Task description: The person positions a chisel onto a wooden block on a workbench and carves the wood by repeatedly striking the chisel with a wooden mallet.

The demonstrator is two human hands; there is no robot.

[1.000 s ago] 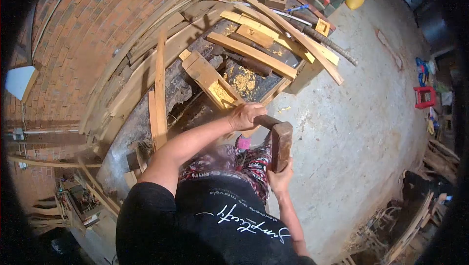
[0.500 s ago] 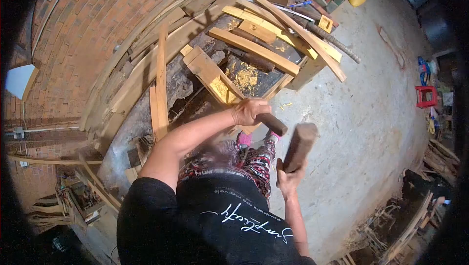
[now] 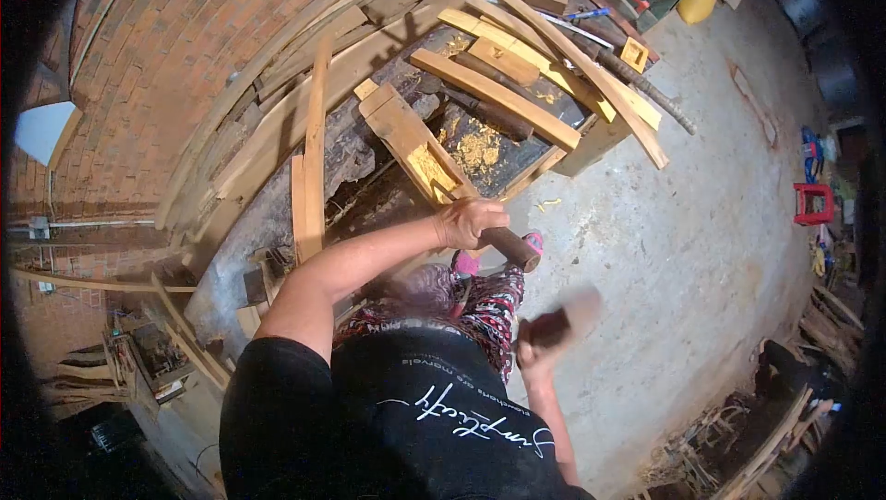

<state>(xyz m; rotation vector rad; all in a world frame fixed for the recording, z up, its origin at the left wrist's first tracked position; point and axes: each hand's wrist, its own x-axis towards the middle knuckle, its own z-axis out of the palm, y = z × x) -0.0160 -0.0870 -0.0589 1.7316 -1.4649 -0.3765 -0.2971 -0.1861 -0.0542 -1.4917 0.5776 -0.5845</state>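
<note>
My left hand (image 3: 469, 223) is closed around a chisel (image 3: 513, 249) with a thick round wooden handle, whose butt points down and right. Its blade is hidden behind the hand, at the near end of a hollowed wooden workpiece (image 3: 386, 118). Fresh yellow wood shows inside the hollow. Lower and to the right, my right hand (image 3: 537, 360) grips a dark wooden mallet (image 3: 554, 327), smeared by motion. The mallet is apart from the chisel's butt.
Wood shavings (image 3: 476, 148) lie beside the workpiece. A loose beam (image 3: 498, 99) and a long strip (image 3: 563, 48) cross the bench. Boards (image 3: 314, 145) lean at left near the brick wall (image 3: 212, 39). A red stool (image 3: 812, 204) stands on the concrete floor (image 3: 674, 269).
My right hand has shifted down with the mallet, which looks tilted and more blurred. The left hand keeps its hold on the chisel. The whole view has shifted slightly.
</note>
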